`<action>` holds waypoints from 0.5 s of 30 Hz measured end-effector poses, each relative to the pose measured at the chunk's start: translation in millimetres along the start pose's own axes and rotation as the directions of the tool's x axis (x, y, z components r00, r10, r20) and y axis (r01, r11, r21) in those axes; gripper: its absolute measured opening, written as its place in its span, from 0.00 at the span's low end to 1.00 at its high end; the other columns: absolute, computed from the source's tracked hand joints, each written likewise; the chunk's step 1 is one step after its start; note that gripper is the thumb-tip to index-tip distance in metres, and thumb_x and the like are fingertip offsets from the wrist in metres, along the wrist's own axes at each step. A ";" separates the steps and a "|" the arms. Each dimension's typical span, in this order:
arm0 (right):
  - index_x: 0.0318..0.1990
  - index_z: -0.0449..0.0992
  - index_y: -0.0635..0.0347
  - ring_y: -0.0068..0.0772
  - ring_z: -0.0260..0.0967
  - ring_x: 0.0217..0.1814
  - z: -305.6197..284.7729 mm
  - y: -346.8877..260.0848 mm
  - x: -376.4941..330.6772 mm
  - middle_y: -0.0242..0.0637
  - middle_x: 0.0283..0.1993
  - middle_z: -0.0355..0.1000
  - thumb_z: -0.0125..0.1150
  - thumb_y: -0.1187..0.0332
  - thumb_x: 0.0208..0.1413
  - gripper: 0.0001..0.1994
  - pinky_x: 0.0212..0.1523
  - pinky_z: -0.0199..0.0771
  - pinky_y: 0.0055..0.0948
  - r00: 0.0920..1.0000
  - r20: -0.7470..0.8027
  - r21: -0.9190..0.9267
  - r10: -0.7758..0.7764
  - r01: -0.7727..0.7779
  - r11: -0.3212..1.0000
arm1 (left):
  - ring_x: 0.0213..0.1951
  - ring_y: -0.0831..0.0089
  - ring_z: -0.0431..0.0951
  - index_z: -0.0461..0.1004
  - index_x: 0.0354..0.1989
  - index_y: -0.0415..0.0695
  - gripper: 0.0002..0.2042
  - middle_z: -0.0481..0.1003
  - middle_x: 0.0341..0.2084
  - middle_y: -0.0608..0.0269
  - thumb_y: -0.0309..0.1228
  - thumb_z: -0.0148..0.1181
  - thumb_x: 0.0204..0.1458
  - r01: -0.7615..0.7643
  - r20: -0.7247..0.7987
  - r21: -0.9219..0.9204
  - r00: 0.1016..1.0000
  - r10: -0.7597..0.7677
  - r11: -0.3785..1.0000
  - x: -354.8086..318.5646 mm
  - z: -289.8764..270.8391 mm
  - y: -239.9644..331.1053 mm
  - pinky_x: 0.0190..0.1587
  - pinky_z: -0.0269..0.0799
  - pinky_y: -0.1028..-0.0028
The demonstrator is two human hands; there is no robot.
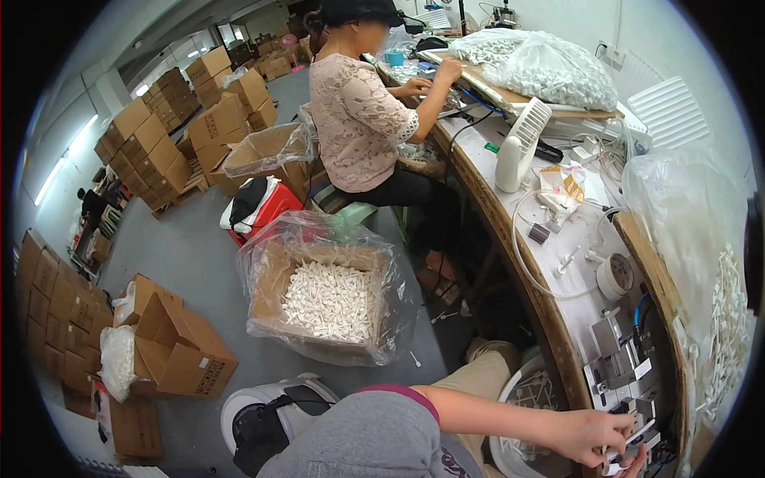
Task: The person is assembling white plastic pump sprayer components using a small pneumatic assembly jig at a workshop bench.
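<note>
My left hand (588,436) reaches in from the lower middle, its fingers closed around a thin white plastic stick (640,432) over a metal fixture (618,360) at the bench edge. Only some fingers of my right hand (635,463) show at the lower rim, bent close to the left fingertips. Beside them is a small white plastic piece (612,468); whether the right fingers grip it is hard to see. Below my left forearm, a white tub (502,458) contains similar white sticks.
A lined carton (267,299) full of white plastic pieces stands on the floor. Across the bench (510,215) are a white fan (522,147), a tape roll (615,276) and a looping hose. A co-worker (362,119) sits further along. Large clear bags (550,68) of parts and stacked cartons (147,147) surround us.
</note>
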State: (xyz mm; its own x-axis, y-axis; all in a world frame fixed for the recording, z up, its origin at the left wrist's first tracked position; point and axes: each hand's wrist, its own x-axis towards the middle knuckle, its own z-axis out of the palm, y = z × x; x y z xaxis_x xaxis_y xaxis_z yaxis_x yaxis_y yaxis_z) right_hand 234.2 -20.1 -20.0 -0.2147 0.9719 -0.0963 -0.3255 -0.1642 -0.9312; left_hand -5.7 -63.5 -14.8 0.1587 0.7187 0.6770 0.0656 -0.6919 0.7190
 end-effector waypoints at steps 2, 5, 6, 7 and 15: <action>0.59 0.68 0.65 0.16 0.57 0.24 28.8 -8.7 -9.2 0.29 0.30 0.67 0.47 0.65 0.69 0.17 0.28 0.63 0.18 0.982 -0.177 0.005 -0.060 0.062 0.998 | 0.33 0.56 0.77 0.74 0.34 0.37 0.09 0.67 0.40 0.55 0.22 0.63 0.42 0.068 0.001 -0.086 0.998 -0.068 0.994 5.3 -8.1 3.9 0.36 0.74 0.67; 0.63 0.64 0.68 0.16 0.58 0.26 57.2 -23.4 -19.5 0.30 0.32 0.68 0.52 0.68 0.67 0.20 0.29 0.62 0.16 0.973 -0.228 0.080 -0.036 0.056 0.995 | 0.31 0.55 0.78 0.74 0.32 0.35 0.08 0.68 0.49 0.48 0.22 0.64 0.43 0.050 0.001 0.061 0.999 -0.050 0.997 7.1 -6.9 -13.3 0.37 0.75 0.66; 0.64 0.61 0.69 0.18 0.64 0.30 15.8 -14.2 -10.7 0.34 0.34 0.71 0.54 0.71 0.66 0.22 0.33 0.67 0.18 0.996 0.055 0.205 -0.071 0.058 0.977 | 0.32 0.56 0.79 0.74 0.32 0.35 0.09 0.68 0.52 0.47 0.22 0.64 0.42 0.007 -0.013 0.200 1.000 -0.005 0.980 5.0 -3.9 -21.8 0.37 0.76 0.66; 0.64 0.61 0.69 0.19 0.66 0.31 18.7 -14.4 -11.8 0.35 0.35 0.71 0.53 0.71 0.66 0.22 0.34 0.68 0.19 0.997 0.011 0.165 -0.077 0.075 0.984 | 0.33 0.56 0.79 0.74 0.31 0.34 0.09 0.68 0.54 0.45 0.22 0.65 0.41 -0.032 -0.012 0.338 0.999 0.038 0.941 3.7 1.7 -33.8 0.37 0.76 0.66; 0.53 0.71 0.65 0.24 0.65 0.27 8.1 -11.2 -10.8 0.36 0.36 0.74 0.54 0.70 0.66 0.12 0.28 0.67 0.22 0.983 -0.137 -0.073 -0.122 0.113 0.991 | 0.24 0.67 0.80 0.80 0.27 0.39 0.09 0.72 0.54 0.34 0.31 0.58 0.42 -0.238 0.346 0.808 0.932 -0.107 0.539 17.7 31.9 -72.0 0.24 0.70 0.70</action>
State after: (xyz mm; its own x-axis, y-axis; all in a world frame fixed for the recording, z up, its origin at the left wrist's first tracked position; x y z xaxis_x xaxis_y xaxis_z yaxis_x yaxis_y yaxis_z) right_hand 232.6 -30.1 -5.6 -0.0452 0.9985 -0.0294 -0.2798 -0.0409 -0.9592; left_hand 23.8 -3.2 -59.6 0.4816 0.7201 0.4996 0.7938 -0.6000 0.0996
